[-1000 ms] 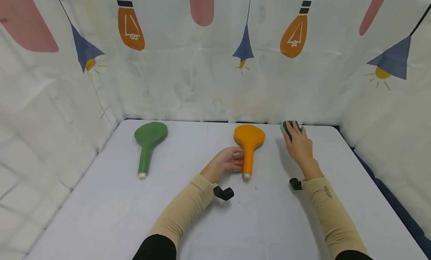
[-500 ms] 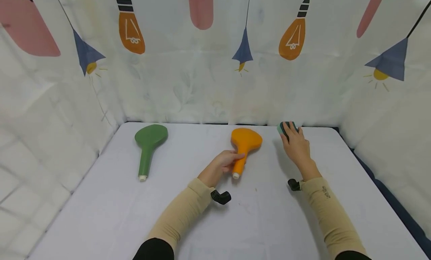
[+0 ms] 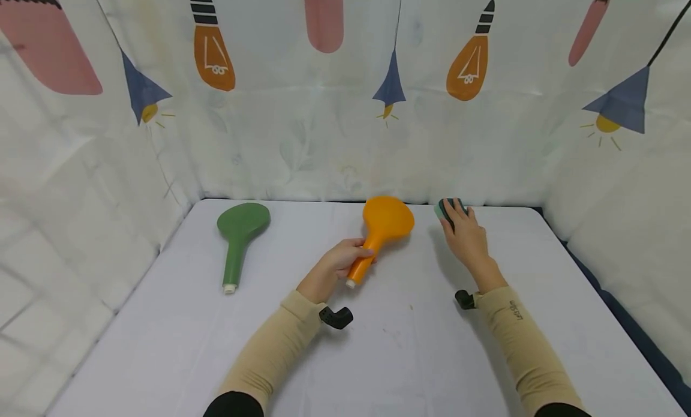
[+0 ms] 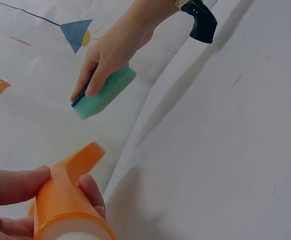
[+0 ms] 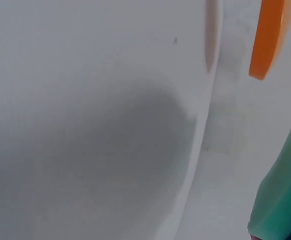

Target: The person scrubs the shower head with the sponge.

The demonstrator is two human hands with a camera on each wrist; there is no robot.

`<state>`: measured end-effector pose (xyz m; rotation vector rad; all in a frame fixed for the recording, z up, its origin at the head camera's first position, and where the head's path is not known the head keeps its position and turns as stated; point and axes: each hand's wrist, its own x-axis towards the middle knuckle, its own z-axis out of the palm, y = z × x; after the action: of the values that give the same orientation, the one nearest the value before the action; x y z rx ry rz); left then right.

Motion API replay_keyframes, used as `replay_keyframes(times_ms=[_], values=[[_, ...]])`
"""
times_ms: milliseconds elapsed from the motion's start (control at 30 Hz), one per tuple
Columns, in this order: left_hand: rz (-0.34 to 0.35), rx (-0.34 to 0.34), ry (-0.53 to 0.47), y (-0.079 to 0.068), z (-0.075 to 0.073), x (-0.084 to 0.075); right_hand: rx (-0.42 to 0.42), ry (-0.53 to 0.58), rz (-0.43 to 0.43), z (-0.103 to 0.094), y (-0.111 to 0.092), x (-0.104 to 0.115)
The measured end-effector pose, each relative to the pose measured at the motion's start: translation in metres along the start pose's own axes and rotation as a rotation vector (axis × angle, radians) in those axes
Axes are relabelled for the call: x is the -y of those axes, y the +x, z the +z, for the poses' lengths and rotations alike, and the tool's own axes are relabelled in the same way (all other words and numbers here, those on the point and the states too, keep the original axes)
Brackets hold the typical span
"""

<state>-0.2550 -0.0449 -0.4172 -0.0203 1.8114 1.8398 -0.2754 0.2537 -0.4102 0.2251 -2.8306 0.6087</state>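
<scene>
My left hand (image 3: 336, 264) grips the handle of an orange paddle-shaped tool (image 3: 388, 218). Its wide round head points away, and a white end piece closes the handle. In the left wrist view, thumb and fingers wrap the orange handle (image 4: 60, 200). To the right, my right hand (image 3: 468, 240) holds a sponge (image 4: 108, 95), pale green with a dark layer, raised above the table. The right wrist view shows only part of the sponge (image 5: 280, 195), with the orange head (image 5: 268, 40) beyond it.
A green tool (image 3: 243, 222) of the same paddle shape lies on the left of the white table (image 3: 410, 357). White fabric walls (image 3: 324, 141) printed with lamps and bulbs close in the back and both sides.
My left hand has closed round the orange handle, swung its end to the left and raised the tool. The right hand has shifted slightly left with the sponge.
</scene>
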Motion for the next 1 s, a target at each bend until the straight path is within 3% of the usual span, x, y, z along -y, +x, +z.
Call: replay_keyframes(times_ms=[267,500,800,1000], values=[[0.047,0.054,0.102,-0.01,-0.02,-0.005,0.007,0.052,-0.066,0.005,0.002,0.022],[0.117,0.114,0.104,-0.017,-0.033,-0.007,0.018,0.102,-0.14,0.011,0.002,0.045],[0.109,0.062,-0.004,-0.029,-0.037,-0.011,-0.015,0.139,-0.233,0.02,0.003,0.071],[0.144,0.049,-0.009,-0.036,-0.04,-0.013,-0.032,0.121,-0.285,0.026,0.002,0.088]])
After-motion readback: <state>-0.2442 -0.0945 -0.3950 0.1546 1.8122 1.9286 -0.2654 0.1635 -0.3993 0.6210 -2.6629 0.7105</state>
